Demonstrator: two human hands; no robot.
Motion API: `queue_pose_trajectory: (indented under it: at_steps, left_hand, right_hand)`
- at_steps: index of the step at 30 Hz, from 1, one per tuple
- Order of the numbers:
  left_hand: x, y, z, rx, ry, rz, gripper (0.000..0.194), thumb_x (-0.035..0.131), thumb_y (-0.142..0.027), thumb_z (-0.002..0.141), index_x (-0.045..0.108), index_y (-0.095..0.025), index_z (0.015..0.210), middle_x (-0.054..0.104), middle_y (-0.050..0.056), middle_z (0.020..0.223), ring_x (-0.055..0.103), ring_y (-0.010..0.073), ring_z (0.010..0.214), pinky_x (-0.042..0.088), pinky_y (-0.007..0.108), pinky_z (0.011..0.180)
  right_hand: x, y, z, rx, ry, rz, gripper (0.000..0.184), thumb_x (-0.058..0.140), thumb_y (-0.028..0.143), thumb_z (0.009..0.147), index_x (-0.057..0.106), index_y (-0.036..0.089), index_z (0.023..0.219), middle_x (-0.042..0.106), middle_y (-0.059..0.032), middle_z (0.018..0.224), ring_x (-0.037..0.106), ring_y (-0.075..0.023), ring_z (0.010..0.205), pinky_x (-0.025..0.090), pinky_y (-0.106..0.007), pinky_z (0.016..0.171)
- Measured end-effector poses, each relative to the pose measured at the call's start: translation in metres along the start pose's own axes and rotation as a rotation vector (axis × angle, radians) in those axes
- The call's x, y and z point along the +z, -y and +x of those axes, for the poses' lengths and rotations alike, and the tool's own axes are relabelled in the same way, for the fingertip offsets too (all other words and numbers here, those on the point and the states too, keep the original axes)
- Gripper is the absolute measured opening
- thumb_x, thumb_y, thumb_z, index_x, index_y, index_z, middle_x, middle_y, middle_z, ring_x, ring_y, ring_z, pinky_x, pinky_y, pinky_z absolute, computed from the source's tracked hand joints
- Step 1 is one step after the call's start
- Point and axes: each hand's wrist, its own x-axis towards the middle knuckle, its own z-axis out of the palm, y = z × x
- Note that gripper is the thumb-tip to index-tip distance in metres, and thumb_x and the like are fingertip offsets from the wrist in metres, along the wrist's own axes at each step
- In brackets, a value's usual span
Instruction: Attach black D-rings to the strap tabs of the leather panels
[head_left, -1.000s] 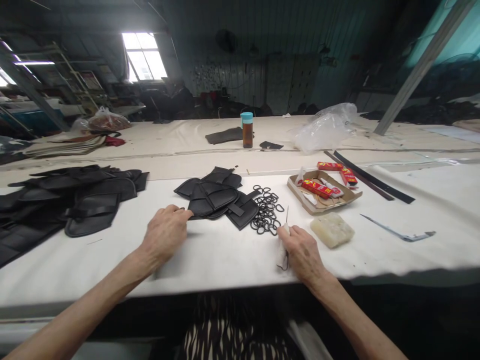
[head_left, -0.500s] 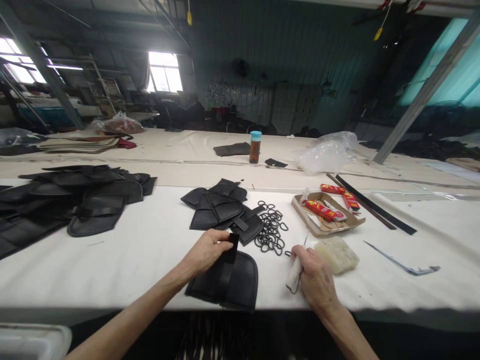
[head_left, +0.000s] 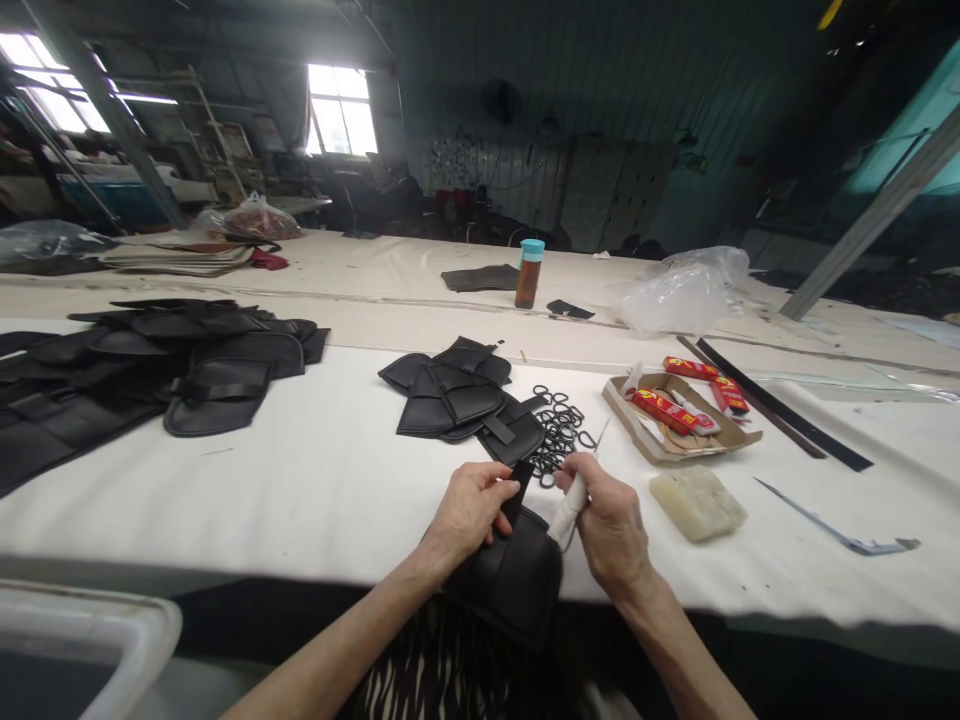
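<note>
My left hand [head_left: 472, 510] pinches the upright end of a black strap [head_left: 519, 490] on a black leather flap [head_left: 517, 580], which hangs partly over the table's front edge. Close on its right, my right hand [head_left: 611, 520] is closed round an awl [head_left: 568, 512] with a white-wrapped handle and a thin metal tip pointing up. Its thumb and forefinger meet beside the heap of black D-rings [head_left: 556, 436]; whether a ring is between them I cannot tell. Behind my left hand lies a small stack of similar black flaps [head_left: 454, 397].
A larger pile of black flaps [head_left: 225, 385] spreads at the left. To the right are a cardboard tray [head_left: 675, 455] with red boxes, a yellowish wax-like block [head_left: 697, 503], a thin metal blade [head_left: 832, 525] and black strips [head_left: 787, 405]. A bottle [head_left: 528, 275] stands farther back.
My left hand has drawn the flap nearer to me, over the table's edge. My right hand has moved left with the awl, close to the strap. The view has shifted slightly.
</note>
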Motion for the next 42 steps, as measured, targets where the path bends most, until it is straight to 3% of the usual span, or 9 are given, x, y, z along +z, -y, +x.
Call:
queue_pose_trajectory:
  at_steps: [4, 10, 16, 21, 27, 34, 37, 40, 42]
  left_hand:
    - [-0.001, 0.000, -0.002, 0.031, 0.011, -0.025, 0.015, 0.050, -0.024, 0.074, 0.060, -0.015, 0.069, 0.050, -0.004, 0.039, 0.048, 0.0104, 0.034, 0.030, 0.018, 0.033]
    - [-0.001, 0.001, -0.003, 0.036, 0.025, -0.056, 0.021, 0.048, -0.021, 0.073, 0.050, -0.018, 0.053, 0.047, -0.004, 0.034, 0.046, 0.0100, 0.033, 0.033, 0.018, 0.035]
    - [-0.001, 0.006, 0.000, 0.061, 0.052, -0.092, 0.018, 0.049, -0.021, 0.073, 0.056, -0.017, 0.057, 0.047, -0.004, 0.035, 0.048, 0.0110, 0.035, 0.034, 0.019, 0.037]
    - [-0.002, 0.005, -0.003, 0.073, 0.034, -0.149, 0.014, 0.048, -0.019, 0.072, 0.061, -0.014, 0.067, 0.048, -0.005, 0.039, 0.049, 0.0107, 0.037, 0.035, 0.020, 0.039]
    - [-0.002, 0.004, -0.008, 0.060, -0.002, -0.256, 0.040, 0.050, -0.013, 0.069, 0.054, -0.009, 0.109, 0.053, -0.007, 0.048, 0.052, 0.0103, 0.042, 0.042, 0.022, 0.047]
    - [-0.002, 0.000, -0.012, 0.054, -0.030, -0.297, 0.017, 0.053, -0.017, 0.070, 0.061, -0.012, 0.084, 0.054, -0.004, 0.045, 0.049, 0.0092, 0.042, 0.040, 0.020, 0.048]
    - [0.000, 0.000, -0.014, 0.060, -0.056, -0.297, 0.011, 0.053, -0.018, 0.070, 0.061, -0.014, 0.077, 0.055, -0.004, 0.047, 0.051, 0.0096, 0.044, 0.042, 0.020, 0.049]
    - [0.003, 0.001, -0.017, 0.095, -0.101, -0.256, 0.012, 0.052, -0.018, 0.070, 0.060, -0.015, 0.078, 0.057, -0.003, 0.053, 0.054, 0.0108, 0.047, 0.043, 0.021, 0.049]
    - [0.005, 0.000, -0.020, 0.122, -0.138, -0.213, 0.012, 0.050, -0.018, 0.070, 0.059, -0.016, 0.078, 0.060, -0.002, 0.061, 0.056, 0.0110, 0.049, 0.044, 0.022, 0.049]
  right_hand:
    - [0.013, 0.006, 0.002, -0.131, 0.008, -0.038, 0.017, 0.041, 0.014, 0.087, 0.057, 0.018, 0.081, 0.056, 0.0010, 0.061, 0.049, -0.0103, 0.051, 0.037, -0.018, 0.051]
    - [0.016, 0.001, 0.006, -0.423, 0.025, -0.138, 0.027, 0.034, 0.010, 0.090, 0.060, 0.014, 0.084, 0.056, -0.0031, 0.062, 0.049, -0.0128, 0.054, 0.034, -0.022, 0.052]
    - [0.015, -0.002, 0.015, -0.610, 0.011, -0.189, 0.027, 0.035, 0.011, 0.091, 0.062, 0.012, 0.088, 0.065, -0.0112, 0.079, 0.052, -0.0141, 0.059, 0.034, -0.025, 0.054]
    - [0.017, -0.002, 0.013, -0.626, 0.017, -0.139, 0.024, 0.039, 0.012, 0.091, 0.062, 0.015, 0.086, 0.064, -0.0083, 0.073, 0.051, -0.0149, 0.059, 0.037, -0.026, 0.058]
    - [0.022, 0.004, 0.001, -0.424, 0.058, 0.017, 0.024, 0.038, 0.008, 0.089, 0.059, 0.016, 0.080, 0.062, -0.0052, 0.071, 0.052, -0.0129, 0.059, 0.038, -0.023, 0.056]
    - [0.025, 0.013, -0.013, -0.071, 0.084, 0.172, 0.010, 0.047, 0.014, 0.084, 0.055, 0.019, 0.081, 0.056, 0.0024, 0.063, 0.052, -0.0107, 0.053, 0.039, -0.020, 0.051]
    - [0.025, 0.017, -0.014, 0.175, 0.127, 0.287, 0.002, 0.053, 0.022, 0.083, 0.053, 0.020, 0.082, 0.055, 0.0036, 0.062, 0.051, -0.0110, 0.052, 0.040, -0.020, 0.049]
    - [0.024, 0.023, -0.009, 0.485, 0.160, 0.517, 0.016, 0.059, 0.031, 0.079, 0.051, 0.021, 0.088, 0.052, 0.0055, 0.061, 0.048, -0.0113, 0.052, 0.040, -0.022, 0.049]
    - [0.022, 0.028, -0.004, 0.584, 0.169, 0.643, 0.019, 0.061, 0.031, 0.075, 0.049, 0.021, 0.086, 0.046, 0.0074, 0.060, 0.044, -0.0102, 0.051, 0.037, -0.020, 0.047]
